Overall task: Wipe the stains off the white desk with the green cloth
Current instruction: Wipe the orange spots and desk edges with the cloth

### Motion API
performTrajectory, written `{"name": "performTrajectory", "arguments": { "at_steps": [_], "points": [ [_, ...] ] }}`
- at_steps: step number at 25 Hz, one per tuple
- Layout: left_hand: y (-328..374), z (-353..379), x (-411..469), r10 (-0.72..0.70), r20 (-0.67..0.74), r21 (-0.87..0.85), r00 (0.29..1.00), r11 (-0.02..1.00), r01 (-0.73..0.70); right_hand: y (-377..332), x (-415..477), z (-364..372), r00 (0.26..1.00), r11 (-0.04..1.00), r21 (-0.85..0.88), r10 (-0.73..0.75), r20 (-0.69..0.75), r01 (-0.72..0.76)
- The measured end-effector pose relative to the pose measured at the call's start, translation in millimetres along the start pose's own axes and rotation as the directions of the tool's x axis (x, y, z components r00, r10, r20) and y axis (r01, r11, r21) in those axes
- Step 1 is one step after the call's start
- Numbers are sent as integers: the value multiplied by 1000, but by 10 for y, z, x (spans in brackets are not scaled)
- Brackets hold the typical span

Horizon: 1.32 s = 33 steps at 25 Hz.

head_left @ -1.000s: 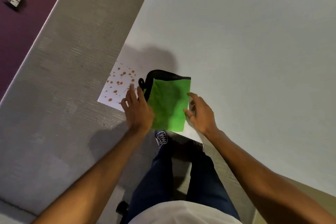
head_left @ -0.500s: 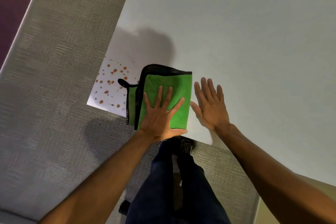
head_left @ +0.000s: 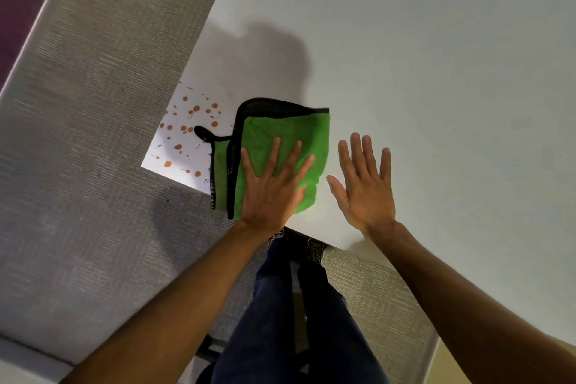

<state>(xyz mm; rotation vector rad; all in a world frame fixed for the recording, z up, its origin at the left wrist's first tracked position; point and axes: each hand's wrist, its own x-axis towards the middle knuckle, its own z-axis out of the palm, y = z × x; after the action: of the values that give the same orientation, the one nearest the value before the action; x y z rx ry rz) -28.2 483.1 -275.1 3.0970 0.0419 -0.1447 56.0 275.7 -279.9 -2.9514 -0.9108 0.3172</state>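
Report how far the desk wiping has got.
Done: the green cloth lies folded on the white desk, beside the mess. In hand: the left hand presses flat on the cloth; the right hand is spread open over bare desk beside it. Left: the orange stains on the corner, all yet to be wiped.

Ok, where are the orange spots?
Head view: the orange stains dot the white desk near its left corner, left of the green cloth under the left hand.

No legible text, seemingly.
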Motion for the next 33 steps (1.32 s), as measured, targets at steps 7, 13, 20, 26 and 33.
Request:
{"name": "performTrajectory", "arguments": {
  "at_steps": [7,13,20,26,33],
  "points": [
    [-527,-118,899,-250,11,-65,968,966,250,99,350,22,996,998,-15,-69,-52,69],
    [-531,-109,616,-19,4,-61,1000,998,19,187,670,2,987,993,-33,-114,-112,111],
    [-502,-28,206,154,-35,-64,987,986,-156,181,678,-10,986,994,-22,-112,-125,110],
    [-561,13,364,49,-40,17,998,999,-49,200,714,23,982,992,-29,-124,-144,121],
    [-521,72,404,-61,-223,17,973,998,66,213,699,38,975,990,-54,-140,-174,133]
  ]
}}
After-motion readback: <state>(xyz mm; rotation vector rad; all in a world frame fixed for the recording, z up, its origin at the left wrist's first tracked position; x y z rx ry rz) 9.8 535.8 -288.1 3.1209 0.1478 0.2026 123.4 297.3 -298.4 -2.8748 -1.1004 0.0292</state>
